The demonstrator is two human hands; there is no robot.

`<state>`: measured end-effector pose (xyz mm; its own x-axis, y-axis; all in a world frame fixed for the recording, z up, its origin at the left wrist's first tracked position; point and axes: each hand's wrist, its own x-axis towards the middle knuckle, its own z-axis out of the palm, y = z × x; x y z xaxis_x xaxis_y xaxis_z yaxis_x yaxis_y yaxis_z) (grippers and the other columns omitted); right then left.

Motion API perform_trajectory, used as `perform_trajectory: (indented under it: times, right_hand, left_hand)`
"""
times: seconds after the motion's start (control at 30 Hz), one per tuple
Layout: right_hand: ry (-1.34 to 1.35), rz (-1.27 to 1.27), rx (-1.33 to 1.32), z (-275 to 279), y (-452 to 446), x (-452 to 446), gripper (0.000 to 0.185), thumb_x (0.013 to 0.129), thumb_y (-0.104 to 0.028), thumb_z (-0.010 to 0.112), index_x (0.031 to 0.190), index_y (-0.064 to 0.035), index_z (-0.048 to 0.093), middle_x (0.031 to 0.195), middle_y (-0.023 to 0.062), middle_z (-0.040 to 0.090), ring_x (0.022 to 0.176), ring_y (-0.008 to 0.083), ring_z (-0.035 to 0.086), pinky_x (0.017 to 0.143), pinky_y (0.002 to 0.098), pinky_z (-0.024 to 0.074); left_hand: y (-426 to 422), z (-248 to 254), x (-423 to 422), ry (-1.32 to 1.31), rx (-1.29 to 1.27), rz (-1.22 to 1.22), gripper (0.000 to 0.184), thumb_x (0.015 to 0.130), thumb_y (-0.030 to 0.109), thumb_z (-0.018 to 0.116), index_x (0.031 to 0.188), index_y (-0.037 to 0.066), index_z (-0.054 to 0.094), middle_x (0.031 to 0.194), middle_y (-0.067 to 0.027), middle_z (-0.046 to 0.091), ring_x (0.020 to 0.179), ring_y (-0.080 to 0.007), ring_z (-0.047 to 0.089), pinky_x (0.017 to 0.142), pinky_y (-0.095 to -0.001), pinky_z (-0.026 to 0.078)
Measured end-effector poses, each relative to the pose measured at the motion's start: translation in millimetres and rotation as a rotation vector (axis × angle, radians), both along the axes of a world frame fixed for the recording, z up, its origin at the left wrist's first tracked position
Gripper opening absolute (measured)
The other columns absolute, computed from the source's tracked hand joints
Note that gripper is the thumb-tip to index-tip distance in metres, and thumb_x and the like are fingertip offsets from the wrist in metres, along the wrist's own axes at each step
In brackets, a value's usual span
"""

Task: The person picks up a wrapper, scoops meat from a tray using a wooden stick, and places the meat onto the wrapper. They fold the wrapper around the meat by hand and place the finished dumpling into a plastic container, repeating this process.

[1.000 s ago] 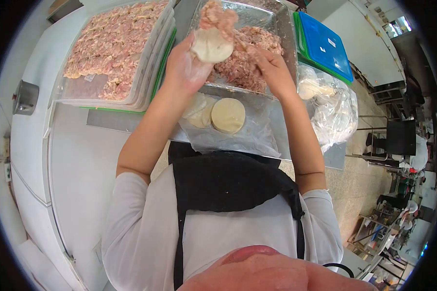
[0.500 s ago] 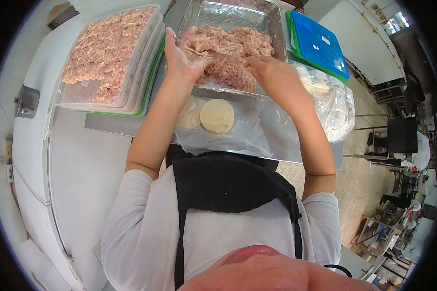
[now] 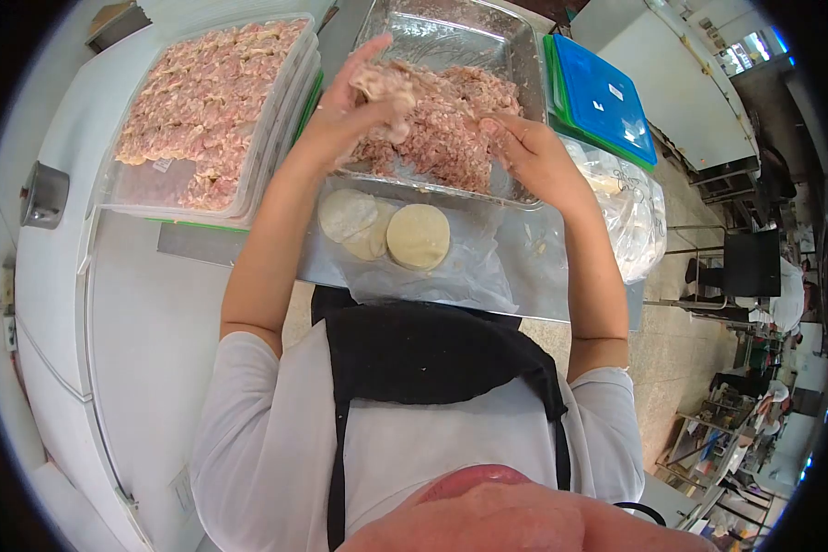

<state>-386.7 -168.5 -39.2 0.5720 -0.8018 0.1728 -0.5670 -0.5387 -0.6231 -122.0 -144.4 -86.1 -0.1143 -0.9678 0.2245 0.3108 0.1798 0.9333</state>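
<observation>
My left hand (image 3: 340,115), blurred by motion, is closed around a meat-filled dumpling (image 3: 386,99) over the left side of a metal pan. My right hand (image 3: 532,155) is at the pan's right side, fingers closed on a thin flat tool (image 3: 484,119); its far end is lost against the minced meat (image 3: 451,133). The meat lies heaped in the near half of the metal pan (image 3: 520,41). Before the pan, a stack of round dough wrappers (image 3: 419,236) and some loose wrappers (image 3: 349,216) rest on clear plastic sheeting (image 3: 469,276).
Stacked clear trays (image 3: 147,184) stand at the left, the top one filled with rows of meat dumplings (image 3: 212,101). Right of the pan are blue and green lids (image 3: 607,97) and a plastic bag (image 3: 630,207). A metal cup (image 3: 44,195) is at far left. People work in the right background.
My left hand has lifted and turned, with the dumpling now gathered in its fingers. My right hand has drawn back to the right, taking the tool away from the left hand.
</observation>
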Motion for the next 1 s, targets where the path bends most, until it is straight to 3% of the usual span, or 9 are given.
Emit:
perform_trajectory:
  times: [0.2, 0.27, 0.4, 0.47, 0.6, 0.67, 0.83, 0.9, 1.0]
  right_hand:
    - [0.154, 0.083, 0.211, 32.5, 25.4, 9.2, 0.033, 0.097, -0.027, 0.053, 0.117, -0.0017, 0.063, 0.092, 0.0234, 0.065, 0.085, 0.0379, 0.063, 0.079, 0.0381, 0.0488]
    - [0.013, 0.226, -0.047, 0.8, 18.8, 7.1, 0.036, 0.096, -0.028, 0.058, 0.121, -0.0031, 0.062, 0.087, 0.0115, 0.068, 0.07, 0.0167, 0.061, 0.068, 0.0306, 0.0483]
    - [0.06, 0.239, -0.056, -5.8, 3.5, 1.5, 0.034, 0.094, -0.026, 0.06, 0.119, -0.0038, 0.063, 0.087, 0.0085, 0.068, 0.07, 0.0189, 0.064, 0.066, 0.0328, 0.0504]
    - [0.307, -0.045, -0.518, 5.1, 15.0, 8.1, 0.026, 0.091, -0.022, 0.061, 0.112, -0.0076, 0.065, 0.091, 0.0154, 0.066, 0.079, 0.0331, 0.065, 0.067, 0.0414, 0.0523]
    - [0.168, -0.011, -0.666, -33.8, 15.4, 6.2, 0.027, 0.09, -0.022, 0.061, 0.115, -0.0115, 0.065, 0.095, 0.012, 0.067, 0.078, 0.0331, 0.065, 0.064, 0.0405, 0.0523]
    - [0.656, -0.176, -0.508, -50.4, -13.2, -21.7, 0.028, 0.09, -0.022, 0.061, 0.116, -0.0141, 0.065, 0.092, 0.0146, 0.067, 0.078, 0.0311, 0.066, 0.064, 0.0405, 0.0517]
    - [0.283, -0.136, -0.289, -35.9, -9.3, -62.2, 0.028, 0.092, -0.027, 0.062, 0.115, -0.0118, 0.068, 0.085, 0.0141, 0.07, 0.076, 0.0269, 0.068, 0.067, 0.035, 0.0515]
    - [-0.09, -0.178, 0.109, -8.6, 6.4, -61.5, 0.032, 0.094, -0.028, 0.062, 0.115, -0.0051, 0.068, 0.09, 0.0085, 0.07, 0.076, 0.0156, 0.063, 0.069, 0.0287, 0.049]
    - [-0.204, -0.006, 0.185, 4.0, 21.5, -57.9, 0.032, 0.093, -0.025, 0.063, 0.117, -0.004, 0.066, 0.106, 0.015, 0.07, 0.092, 0.0164, 0.063, 0.082, 0.0288, 0.0484]
  left_hand:
    - [-0.6, 3.6, 11.8, -0.451, -0.072, -0.2, 0.067, 0.074, 0.014, 0.082, 0.131, 0.004, 0.049, 0.107, -0.0079, 0.066, 0.094, -0.0118, 0.063, 0.082, -0.027, 0.052]
    - [10.2, 1.3, 9.2, -0.444, 0.074, -0.1, 0.059, 0.074, 0.017, 0.083, 0.124, 0.003, 0.055, 0.101, -0.0061, 0.067, 0.09, -0.0115, 0.063, 0.079, -0.0258, 0.052]
    - [-7.5, -10.9, 8.1, -0.483, 0.208, -0.142, 0.049, 0.074, 0.018, 0.08, 0.115, -0.001, 0.061, 0.101, -0.0054, 0.067, 0.092, -0.0118, 0.063, 0.08, -0.026, 0.05]
    - [-20.4, -27.1, 8.2, -0.4, 0.181, -0.098, 0.05, 0.075, 0.021, 0.08, 0.116, -0.002, 0.061, 0.102, -0.0061, 0.067, 0.093, -0.012, 0.063, 0.079, -0.0263, 0.05]
    - [-18.6, -13.7, 6.3, -0.558, 0.115, -0.05, 0.064, 0.079, 0.029, 0.077, 0.129, -0.002, 0.052, 0.108, -0.0085, 0.066, 0.097, -0.014, 0.062, 0.081, -0.0272, 0.049]
    - [-6.5, -12.0, 1.3, -0.527, 0.157, -0.065, 0.071, 0.079, 0.031, 0.076, 0.135, -0.001, 0.046, 0.113, -0.0098, 0.064, 0.099, -0.0167, 0.062, 0.084, -0.0285, 0.049]
    - [9.8, -2.3, 1.8, -0.738, -0.001, 0.038, 0.088, 0.08, 0.033, 0.077, 0.147, 0.004, 0.029, 0.124, -0.0136, 0.06, 0.107, -0.0246, 0.06, 0.093, -0.0334, 0.046]
    - [13.6, 14.1, -2.5, -0.926, -0.353, 0.128, 0.09, 0.077, 0.027, 0.079, 0.147, 0.004, 0.028, 0.119, -0.0188, 0.061, 0.104, -0.0248, 0.062, 0.091, -0.0364, 0.049]
    - [7.4, 18.6, -8.3, -0.906, -0.533, 0.15, 0.08, 0.075, 0.032, 0.081, 0.14, 0.007, 0.042, 0.128, -0.0167, 0.059, 0.117, -0.027, 0.056, 0.101, -0.036, 0.042]
